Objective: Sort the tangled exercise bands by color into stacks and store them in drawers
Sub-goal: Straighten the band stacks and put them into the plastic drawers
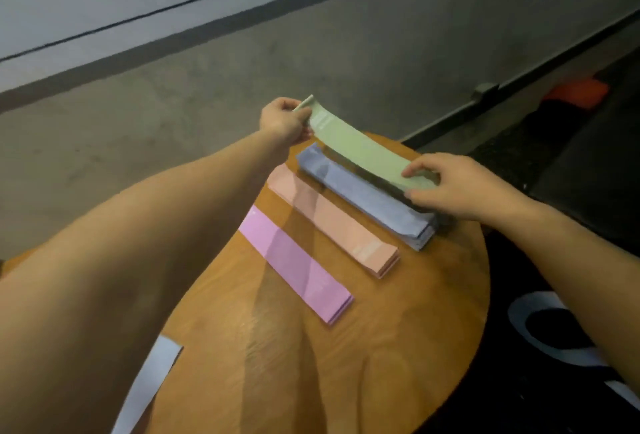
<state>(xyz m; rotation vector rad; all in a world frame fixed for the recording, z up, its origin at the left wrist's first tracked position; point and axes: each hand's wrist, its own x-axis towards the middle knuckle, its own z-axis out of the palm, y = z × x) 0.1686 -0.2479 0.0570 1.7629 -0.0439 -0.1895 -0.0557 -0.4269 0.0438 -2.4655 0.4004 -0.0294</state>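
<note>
A green band [360,149] is stretched out above the far side of the round wooden table [398,347]. My left hand [282,120] grips its far end, lifted off the table. My right hand [464,186] pinches its near end, low over the stacks. Beside it lies a blue stack [367,196], then a peach stack [332,222], then a pink stack [294,264], all flat and parallel. One loose pale blue band [149,381] hangs off the table's near left edge.
A grey floor lies beyond the table, with a wall at the top. A dark mat area and an orange object [578,92] lie at the right. A black and white shoe-like shape [554,329] shows below the table's right edge.
</note>
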